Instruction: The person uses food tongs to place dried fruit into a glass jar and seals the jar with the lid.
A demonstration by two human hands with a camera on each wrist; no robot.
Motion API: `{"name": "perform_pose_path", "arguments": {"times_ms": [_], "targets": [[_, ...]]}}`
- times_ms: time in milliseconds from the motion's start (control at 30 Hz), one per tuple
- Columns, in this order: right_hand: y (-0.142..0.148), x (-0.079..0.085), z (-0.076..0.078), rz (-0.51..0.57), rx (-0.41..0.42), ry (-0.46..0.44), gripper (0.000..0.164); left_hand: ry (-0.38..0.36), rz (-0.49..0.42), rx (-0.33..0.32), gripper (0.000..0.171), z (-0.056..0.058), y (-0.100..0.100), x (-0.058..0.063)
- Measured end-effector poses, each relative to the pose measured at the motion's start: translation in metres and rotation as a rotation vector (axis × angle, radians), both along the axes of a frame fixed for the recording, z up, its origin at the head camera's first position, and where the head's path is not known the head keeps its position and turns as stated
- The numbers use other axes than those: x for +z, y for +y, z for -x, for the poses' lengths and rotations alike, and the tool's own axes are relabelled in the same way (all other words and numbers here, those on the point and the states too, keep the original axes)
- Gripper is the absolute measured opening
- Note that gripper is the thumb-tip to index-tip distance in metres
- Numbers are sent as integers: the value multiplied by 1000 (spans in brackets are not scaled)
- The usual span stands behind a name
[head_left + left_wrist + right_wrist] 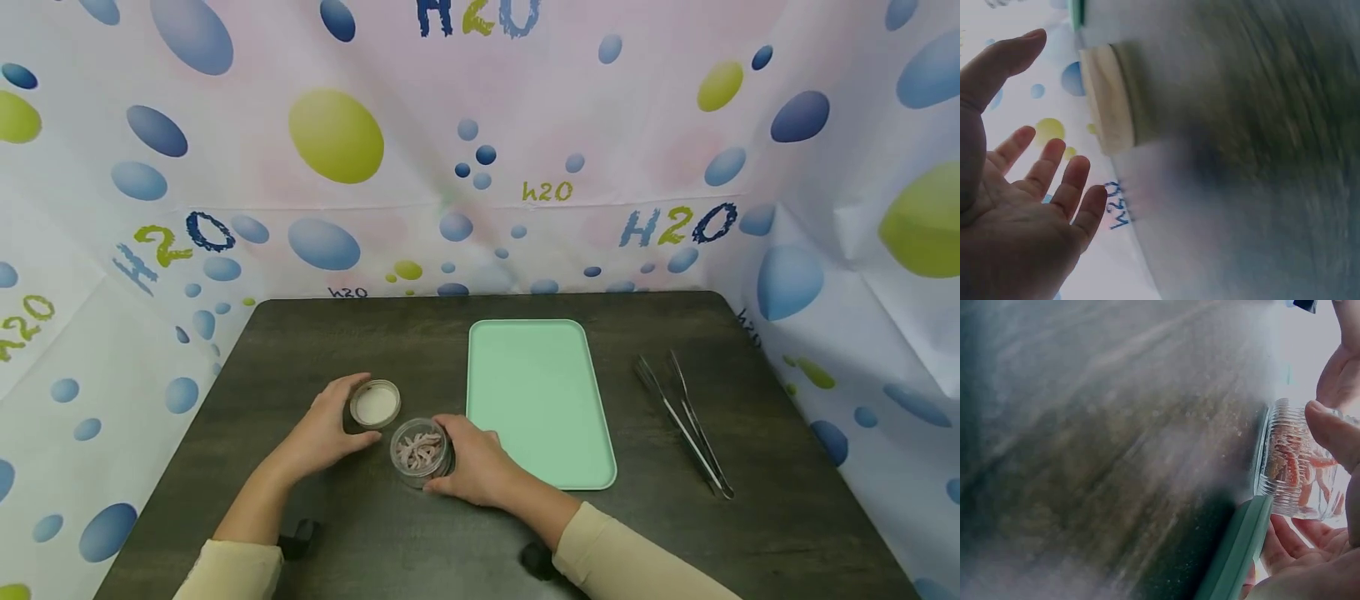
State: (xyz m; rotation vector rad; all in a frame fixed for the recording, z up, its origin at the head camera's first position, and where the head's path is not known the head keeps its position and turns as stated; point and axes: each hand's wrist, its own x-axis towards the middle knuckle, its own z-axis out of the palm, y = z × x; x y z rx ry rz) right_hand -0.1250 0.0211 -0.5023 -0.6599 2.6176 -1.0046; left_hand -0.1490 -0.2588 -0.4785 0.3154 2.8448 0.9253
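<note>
A clear ribbed glass jar [420,452] without a lid holds pinkish, curled strips whose kind I cannot tell. My right hand [480,462] grips it from the right, thumb on the near side and fingers on the far side. In the right wrist view the jar [1300,462] shows reddish pieces through its wall, with the thumb against it. Left of it, a round wood-coloured lid [375,404] lies on the table, its pale inside upward. Around the lid's left side my left hand [330,425] is spread. The left wrist view shows those fingers [1072,187] apart from the lid [1110,100].
A mint-green tray [536,400] lies just right of the jar, close to my right hand. Farther right, metal tongs [690,429] rest on the dark table [360,333]. A patterned curtain [420,125] stands behind and at both sides.
</note>
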Motion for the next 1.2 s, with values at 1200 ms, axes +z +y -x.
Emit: {"name": "perform_pose_path", "arguments": {"times_ms": [1200], "targets": [[-3,1,-1,14,-44,-119,91,-56,143,-30,94,30,-15,-13]]}}
